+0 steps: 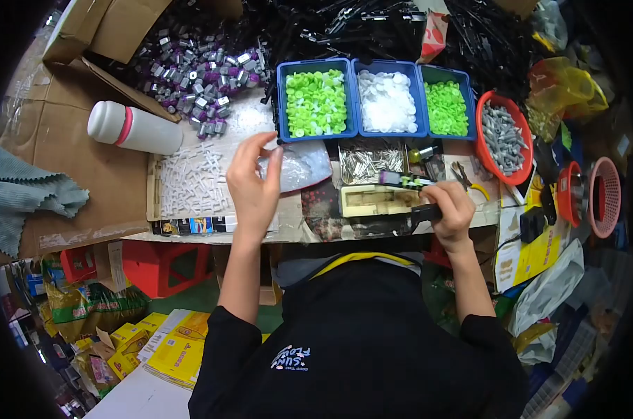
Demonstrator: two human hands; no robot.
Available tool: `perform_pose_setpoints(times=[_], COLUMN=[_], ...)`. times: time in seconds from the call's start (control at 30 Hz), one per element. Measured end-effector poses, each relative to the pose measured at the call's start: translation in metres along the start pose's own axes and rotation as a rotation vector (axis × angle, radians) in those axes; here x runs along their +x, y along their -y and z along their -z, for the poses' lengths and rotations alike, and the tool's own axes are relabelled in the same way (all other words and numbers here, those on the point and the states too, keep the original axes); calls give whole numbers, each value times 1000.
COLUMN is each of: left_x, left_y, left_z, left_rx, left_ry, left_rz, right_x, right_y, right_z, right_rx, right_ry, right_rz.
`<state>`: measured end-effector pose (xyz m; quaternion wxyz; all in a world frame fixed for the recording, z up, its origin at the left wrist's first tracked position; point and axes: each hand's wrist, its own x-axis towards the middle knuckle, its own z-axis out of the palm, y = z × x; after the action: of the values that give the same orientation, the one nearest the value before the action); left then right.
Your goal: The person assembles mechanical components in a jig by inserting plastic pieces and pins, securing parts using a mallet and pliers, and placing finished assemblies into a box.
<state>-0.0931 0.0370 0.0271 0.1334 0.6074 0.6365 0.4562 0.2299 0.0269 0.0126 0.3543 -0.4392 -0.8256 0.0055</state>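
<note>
My right hand [450, 213] grips a slim black part with bright green pieces [407, 181] along it. It is held just above a small cream-coloured fixture box [372, 202], and a black end sticks out below my fingers. My left hand [252, 178] is raised over the bench, thumb and forefinger curved towards each other with a gap, and nothing visible is between them. A clear plastic bag [306, 166] lies beside it. Small white plastic pieces [190, 181] are spread in a shallow tray to its left. Metal pins [372, 162] lie behind the fixture box.
Blue bins hold green caps [316, 105], white discs [386, 103] and smaller green pieces [447, 108]. A red basket [479, 129] holds grey plugs. Pliers [470, 183] lie at right. A white bottle [135, 128] and purple-and-metal parts [197, 80] are at left.
</note>
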Motion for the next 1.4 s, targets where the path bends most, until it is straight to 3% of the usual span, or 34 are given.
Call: perform_pose_setpoints(times=[0.1, 0.2, 0.33, 0.5, 0.7, 0.77, 0.83, 0.97, 1.03, 1.13, 1.2, 1.27, 1.4], left_x=[25, 62, 141, 189, 196, 201, 202, 204, 196, 152, 98, 39, -56], left_y=[0, 16, 55, 74, 79, 89, 92, 93, 90, 62, 38, 21, 20], left_z=[-1, -16, -51, -79, -60, -52, -47, -25, -9, 19, 32, 48, 55], left_rx=[0, 35, 199, 448, 237, 238, 344, 231, -213, -59, -90, 55, -103], left_ry=[20, -33, -64, 48, -114, -81, -208, -393, -327, -337, -187, 8, 133], left_rz=[10, -177, -222, -68, -141, -69, -78, -29, -22, -168, -146, 62, 335], right_x=[-5, -15, -30, -48, -66, -62, -60, -65, -63, -62, -62, -60, -62], right_y=[-14, -26, -37, -30, -25, -22, -21, -18, -19, -21, -23, -25, -35], right_z=[14, 25, 32, 38, 26, 20, 15, 8, 8, 9, 11, 15, 21], right_rx=[-66, -136, -178, -264, -248, -249, -248, -278, -280, -238, -215, -206, -211], right_ry=[-27, -43, -63, -70, -60, -62, -69, -67, -61, -14, 5, 15, 28], right_rz=[-75, -155, -220, -323, -430, -443, -446, -478, -471, -444, -419, -418, -409])
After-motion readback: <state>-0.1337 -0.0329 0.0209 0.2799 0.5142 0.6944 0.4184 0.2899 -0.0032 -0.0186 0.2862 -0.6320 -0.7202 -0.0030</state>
